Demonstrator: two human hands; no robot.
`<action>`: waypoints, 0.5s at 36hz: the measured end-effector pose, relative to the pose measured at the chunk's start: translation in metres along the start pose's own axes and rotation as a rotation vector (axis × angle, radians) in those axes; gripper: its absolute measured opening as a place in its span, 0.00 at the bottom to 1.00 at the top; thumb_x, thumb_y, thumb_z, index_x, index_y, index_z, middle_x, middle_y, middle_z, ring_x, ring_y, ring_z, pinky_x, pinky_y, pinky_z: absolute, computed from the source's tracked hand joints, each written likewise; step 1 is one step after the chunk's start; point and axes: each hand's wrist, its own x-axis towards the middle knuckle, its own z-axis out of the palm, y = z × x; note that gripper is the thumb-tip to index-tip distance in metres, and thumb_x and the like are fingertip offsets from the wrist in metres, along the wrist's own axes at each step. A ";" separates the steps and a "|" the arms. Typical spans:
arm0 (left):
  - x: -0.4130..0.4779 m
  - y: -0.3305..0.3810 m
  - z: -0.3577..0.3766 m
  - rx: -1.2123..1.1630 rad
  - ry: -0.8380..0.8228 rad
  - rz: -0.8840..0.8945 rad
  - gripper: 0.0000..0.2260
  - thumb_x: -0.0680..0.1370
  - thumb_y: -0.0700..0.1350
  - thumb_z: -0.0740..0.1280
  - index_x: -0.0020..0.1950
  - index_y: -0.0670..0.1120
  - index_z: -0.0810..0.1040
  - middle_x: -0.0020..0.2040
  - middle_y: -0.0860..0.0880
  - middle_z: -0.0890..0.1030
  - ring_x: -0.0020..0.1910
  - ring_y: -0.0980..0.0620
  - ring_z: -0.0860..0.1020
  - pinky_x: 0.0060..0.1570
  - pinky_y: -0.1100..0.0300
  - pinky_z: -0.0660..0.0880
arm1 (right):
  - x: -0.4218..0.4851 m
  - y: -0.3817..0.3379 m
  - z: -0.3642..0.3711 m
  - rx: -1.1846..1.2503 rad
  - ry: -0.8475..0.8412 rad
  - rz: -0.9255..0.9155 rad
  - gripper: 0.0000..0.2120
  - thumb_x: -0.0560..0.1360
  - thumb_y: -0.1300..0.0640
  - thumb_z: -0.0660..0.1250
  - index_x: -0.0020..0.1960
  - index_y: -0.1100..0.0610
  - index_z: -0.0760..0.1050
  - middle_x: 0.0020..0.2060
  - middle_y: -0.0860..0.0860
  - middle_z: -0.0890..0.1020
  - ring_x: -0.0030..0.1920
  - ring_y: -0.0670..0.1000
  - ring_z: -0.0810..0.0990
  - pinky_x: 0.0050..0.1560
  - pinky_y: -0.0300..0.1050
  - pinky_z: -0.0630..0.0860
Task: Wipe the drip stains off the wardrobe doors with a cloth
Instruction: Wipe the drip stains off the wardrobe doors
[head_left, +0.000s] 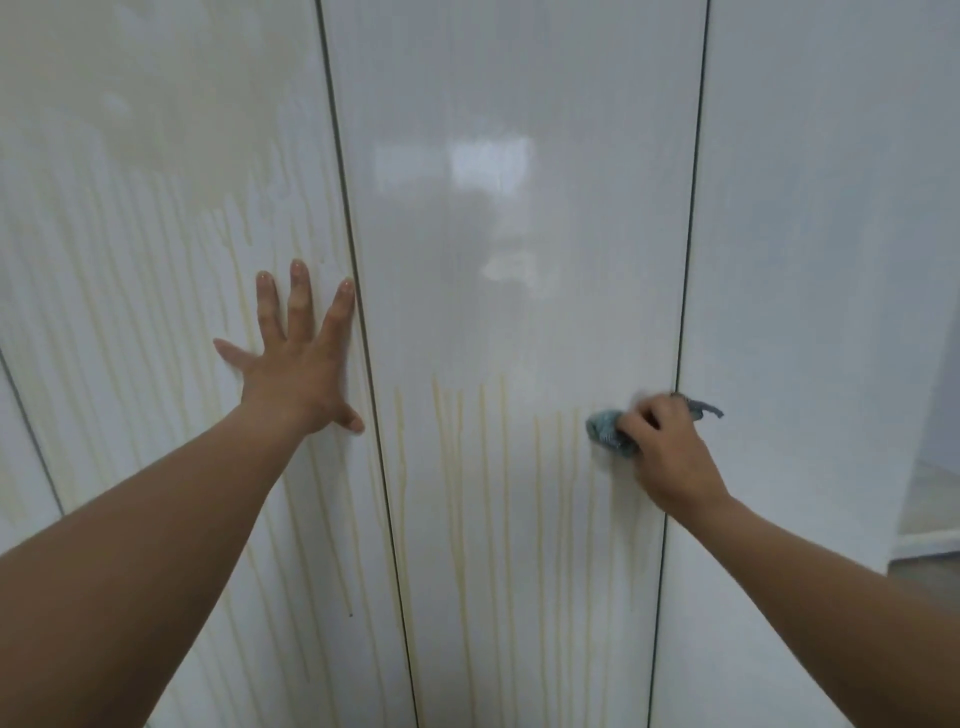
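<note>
My right hand (670, 452) is clenched around the cloth (610, 432), pressing it flat on the middle door (519, 234) near that door's right edge, about mid-height in view. A tail of the cloth sticks out past my knuckles over the seam with the right door (821, 260). My left hand (293, 364) holds nothing: palm flat, fingers spread, braced on the left door (156, 208) just beside its seam with the middle one.

Handling, my read:
- Cloth: small, blue-grey, soft and light, bunches up easily. Best held as a wad under the palm and fingertips so pressure goes through the pad. The loose tail does no work; I'd tuck it in.
- Doors: stiff, glossy, probably slick. Cloth should glide, so I need push, not just drag. Panels may flex or swing under pressure, hence the brace.
- Drip stains (457, 467): thin yellowish vertical runs. Can't tell whether dry or tacky.

Counts:
- Hands: two, one working, one bracing.
- Cloth: one.
- Door panels clearly in view: three, plus a sliver of a fourth at far left.
- Stained doors: two, left and middle. Right door looks clean.
- Middle door: upper part reads clean, runs start around cloth height and go down out of view. Roughly eight or so streaks; they blur together.
- Left door: too many to count, streaked nearly full height.
</note>
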 end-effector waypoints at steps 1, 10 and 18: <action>0.000 0.000 0.000 0.000 0.001 0.000 0.76 0.55 0.62 0.85 0.68 0.66 0.16 0.72 0.52 0.15 0.72 0.42 0.18 0.66 0.17 0.48 | 0.000 0.002 -0.002 0.010 -0.025 -0.012 0.14 0.66 0.75 0.72 0.47 0.61 0.79 0.46 0.55 0.73 0.49 0.59 0.72 0.30 0.55 0.77; 0.000 0.000 0.001 0.000 0.000 0.002 0.76 0.56 0.63 0.85 0.68 0.66 0.16 0.71 0.52 0.14 0.73 0.42 0.18 0.67 0.17 0.48 | 0.109 0.000 -0.074 0.190 0.381 0.202 0.15 0.71 0.69 0.63 0.54 0.60 0.82 0.50 0.57 0.75 0.52 0.62 0.76 0.56 0.54 0.73; 0.000 0.000 0.001 0.004 0.003 0.004 0.76 0.56 0.62 0.85 0.66 0.66 0.15 0.71 0.52 0.14 0.73 0.41 0.19 0.67 0.17 0.48 | 0.065 0.003 -0.030 0.153 0.330 0.272 0.11 0.72 0.67 0.65 0.51 0.63 0.82 0.48 0.61 0.75 0.49 0.63 0.74 0.52 0.48 0.67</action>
